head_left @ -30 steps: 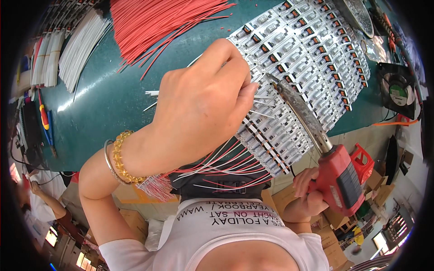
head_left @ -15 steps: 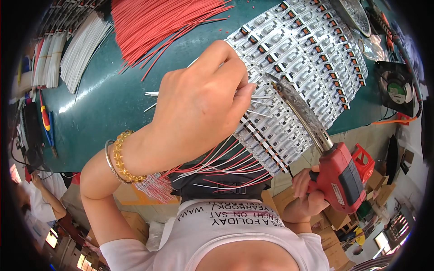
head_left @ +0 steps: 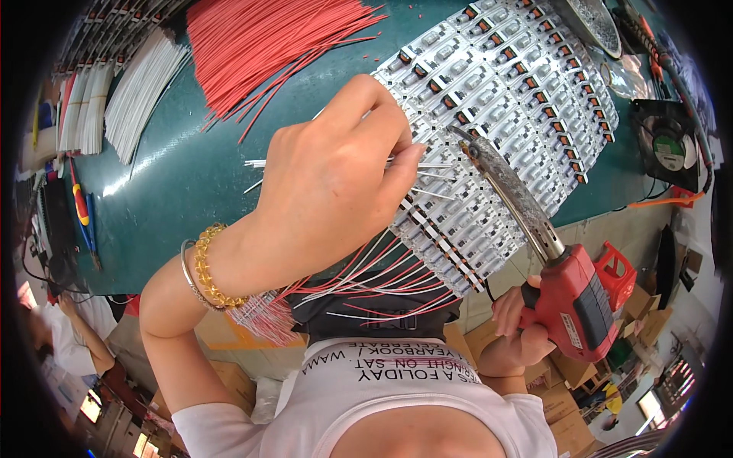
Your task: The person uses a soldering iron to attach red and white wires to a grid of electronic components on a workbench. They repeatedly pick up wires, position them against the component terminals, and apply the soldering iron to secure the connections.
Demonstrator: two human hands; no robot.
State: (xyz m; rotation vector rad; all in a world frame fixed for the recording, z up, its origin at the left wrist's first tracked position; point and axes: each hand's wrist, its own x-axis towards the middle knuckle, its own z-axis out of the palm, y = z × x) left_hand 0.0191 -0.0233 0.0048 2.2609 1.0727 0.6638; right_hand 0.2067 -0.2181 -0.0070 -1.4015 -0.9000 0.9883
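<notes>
My left hand [head_left: 332,156] is closed over the near left part of a panel of small silver circuit boards [head_left: 527,114], pinching thin white wires [head_left: 434,166]. The wires stick out past my thumb over the boards, and their other ends show left of the hand. In my right hand [head_left: 523,332] is a red and black soldering gun [head_left: 576,305]. Its tip points up and left, close to the wire ends; whether it touches the panel I cannot tell. Red and white wires [head_left: 382,278] hang from the panel's near edge toward my lap.
A heap of red wires [head_left: 259,46] lies at the back, with white wire bundles [head_left: 141,95] to its left. Yellow-red handled pliers [head_left: 80,204] lie at the left edge. At right are a black fan [head_left: 668,145] and a metal dish [head_left: 599,27]. Another person [head_left: 72,347] works at lower left.
My left hand has drawn slightly left, and the white wires now show between thumb and forefinger. The soldering gun has hardly moved.
</notes>
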